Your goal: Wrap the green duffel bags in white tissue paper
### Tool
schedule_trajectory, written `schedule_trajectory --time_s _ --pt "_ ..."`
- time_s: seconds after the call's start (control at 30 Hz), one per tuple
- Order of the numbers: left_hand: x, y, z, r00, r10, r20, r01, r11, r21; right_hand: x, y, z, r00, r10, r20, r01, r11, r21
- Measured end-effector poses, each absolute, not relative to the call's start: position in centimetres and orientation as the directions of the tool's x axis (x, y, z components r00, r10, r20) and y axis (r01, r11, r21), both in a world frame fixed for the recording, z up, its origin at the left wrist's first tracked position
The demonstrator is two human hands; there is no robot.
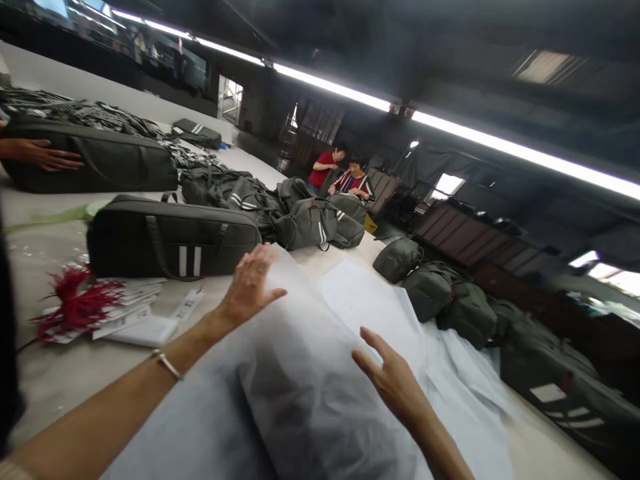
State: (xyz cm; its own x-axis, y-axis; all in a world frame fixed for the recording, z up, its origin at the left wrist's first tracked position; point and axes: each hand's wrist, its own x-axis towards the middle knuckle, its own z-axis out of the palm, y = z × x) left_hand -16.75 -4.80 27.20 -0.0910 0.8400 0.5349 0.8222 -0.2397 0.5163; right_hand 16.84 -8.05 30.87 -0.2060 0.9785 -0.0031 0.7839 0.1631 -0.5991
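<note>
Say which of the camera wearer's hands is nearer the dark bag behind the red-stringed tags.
Left: the left hand appears by the right end of the dark bag; the right hand is farther right and nearer the camera, over pale plastic.

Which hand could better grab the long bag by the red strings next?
Probably the left hand: it's open and nearer the long bag; the right hand is farther off, over the pale plastic.

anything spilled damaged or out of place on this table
Nothing looks clearly spilled or damaged. The untidiest spot is the red strings, tangled in a heap beside the white tags on the table.
</note>
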Motion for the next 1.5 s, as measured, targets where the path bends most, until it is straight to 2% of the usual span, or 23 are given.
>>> schedule_trajectory --time_s 0.07,0.1,0.17,0.27,0.33,0.43,0.5,0.6,0.7,0.83,0.97,1.07,1.23,1.4,1.5 --pt "-21.5 -2.5 25.2 -0.191 0.930 0.313 0.748 -0.069 0.660 13.8 -5.8 30.4 -0.211 0.977 -0.019 0.780 0.157 -0.606" --pt "-23.1 -1.7 24.4 -0.158 0.968 0.197 0.681 -0.038 0.732 12.4 -4.7 30.2 -0.209 0.977 -0.033 0.771 0.144 -0.620" --pt "-24.6 -1.2 23.4 0.047 0.998 0.031 0.494 -0.050 0.868 9.9 -2.8 29.9 -0.204 0.976 -0.073 0.748 0.108 -0.655" --pt "-24.8 -1.9 23.4 0.329 0.944 0.012 0.116 -0.053 0.992 7.1 -1.3 30.0 -0.211 0.969 -0.130 0.704 0.058 -0.708" --pt "-25.0 -2.7 24.1 0.416 0.908 0.041 -0.085 -0.005 0.996 5.9 -1.1 30.4 -0.229 0.963 -0.139 0.679 0.055 -0.732" --pt "-26.0 -2.9 24.6 0.543 0.838 0.054 -0.242 0.094 0.966 4.8 -1.3 31.1 -0.261 0.946 -0.194 0.620 0.010 -0.784" --pt "-26.6 -2.3 24.1 0.546 0.835 0.060 -0.356 0.167 0.920 4.5 -1.6 31.5 -0.258 0.937 -0.234 0.598 -0.035 -0.800" --pt "-26.5 -0.4 22.8 0.496 0.868 -0.007 -0.496 0.290 0.818 4.4 -2.0 31.9 -0.199 0.975 -0.101 0.628 0.048 -0.777" --pt "-25.1 1.8 22.0 0.601 0.792 -0.111 -0.419 0.430 0.800 4.5 -2.1 31.8 -0.189 0.976 0.112 0.698 0.214 -0.684" --pt "-23.5 3.5 22.2 0.721 0.668 -0.183 -0.207 0.461 0.863 4.7 -2.3 31.0 -0.181 0.938 0.296 0.791 0.317 -0.522" --pt "-23.9 3.9 21.9 0.760 0.621 -0.191 -0.229 0.531 0.816 5.6 -2.5 29.5 -0.223 0.874 0.431 0.850 0.391 -0.353" --pt "-24.2 4.1 21.3 0.779 0.596 -0.194 -0.276 0.604 0.747 6.6 -2.7 28.3 -0.247 0.825 0.508 0.868 0.421 -0.262" --pt "-23.1 4.8 21.3 0.754 0.601 -0.265 -0.210 0.603 0.770 7.9 -2.9 27.2 -0.292 0.767 0.571 0.852 0.480 -0.209" --pt "-22.8 5.5 22.1 0.810 0.573 -0.129 -0.302 0.594 0.746 8.2 -2.6 26.9 -0.323 0.723 0.610 0.859 0.494 -0.130" --pt "-22.5 5.8 23.0 0.847 0.523 -0.090 -0.246 0.538 0.806 8.1 -2.0 26.8 -0.394 0.587 0.708 0.816 0.578 -0.024"
